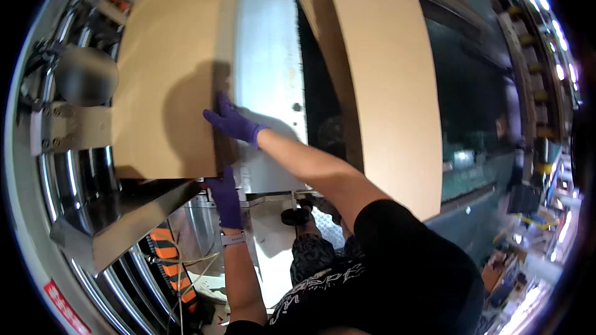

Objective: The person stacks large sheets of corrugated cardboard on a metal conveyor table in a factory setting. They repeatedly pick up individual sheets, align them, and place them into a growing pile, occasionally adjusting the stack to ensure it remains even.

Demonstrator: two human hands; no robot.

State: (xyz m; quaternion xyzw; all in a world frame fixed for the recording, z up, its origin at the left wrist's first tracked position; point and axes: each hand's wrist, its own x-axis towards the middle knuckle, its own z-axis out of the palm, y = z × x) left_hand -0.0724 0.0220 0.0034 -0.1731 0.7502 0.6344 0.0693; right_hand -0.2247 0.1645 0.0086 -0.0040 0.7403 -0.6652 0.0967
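Observation:
A stack of flat brown cardboard sheets (164, 74) lies on the machine at the left, its right side in shadow. My right hand (236, 122), in a purple glove, rests against the right side of this stack with its fingers spread. At the stack's near right corner is my left hand (226, 201), also gloved in purple. Its visible fingers are apart and touch the corner; some are hidden. A watch (233, 237) sits on my left wrist. Beside the stack runs a pale metal table strip (268, 56), under my right hand.
On the right, more cardboard sheets (394, 93) lie over a dark surface, with my right forearm near them. Metal rollers (77, 180) and a bent metal plate (118, 226) stand at the left. An orange-and-black striped part (171, 263) sits below, beside loose cords (192, 260).

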